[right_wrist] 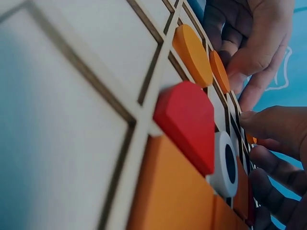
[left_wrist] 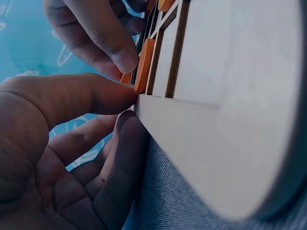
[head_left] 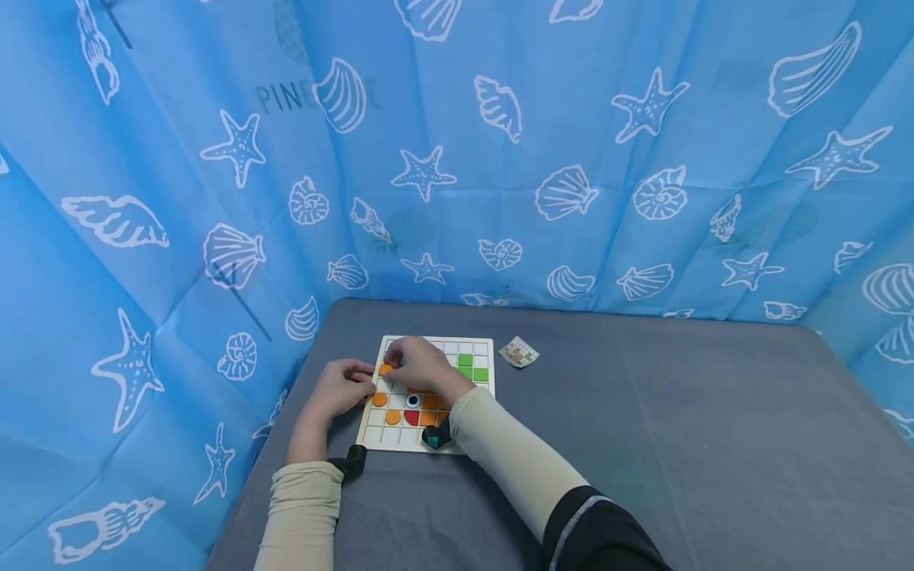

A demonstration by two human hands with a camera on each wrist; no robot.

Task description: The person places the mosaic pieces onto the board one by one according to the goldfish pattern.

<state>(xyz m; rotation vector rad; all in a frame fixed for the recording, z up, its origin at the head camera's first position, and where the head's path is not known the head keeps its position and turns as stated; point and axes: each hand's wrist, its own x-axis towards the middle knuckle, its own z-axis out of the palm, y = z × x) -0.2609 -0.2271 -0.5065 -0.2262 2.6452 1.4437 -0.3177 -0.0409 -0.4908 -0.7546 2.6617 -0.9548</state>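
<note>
A white wooden grid board (head_left: 373,436) lies on the grey cloth, partly filled with coloured pieces. My left hand (head_left: 340,390) is at its left edge; in the left wrist view the thumb lies on the rim and the fingers are under it, pinching the board. Over the upper left squares, my right hand (head_left: 423,365) holds an orange disc (head_left: 385,369) with its fingertips. More orange discs (head_left: 380,400) sit in squares nearby. Beside them are a white-and-black eye piece (right_wrist: 225,163), a red piece (right_wrist: 186,122) and orange square pieces (right_wrist: 163,191). My right hand hides part of the board.
Green square pieces (head_left: 466,360) sit at the board's right side. A small pattern card (head_left: 519,352) lies just right of the board on the grey tablecloth (head_left: 643,444). A blue shell-print curtain (head_left: 457,159) hangs behind and to the left.
</note>
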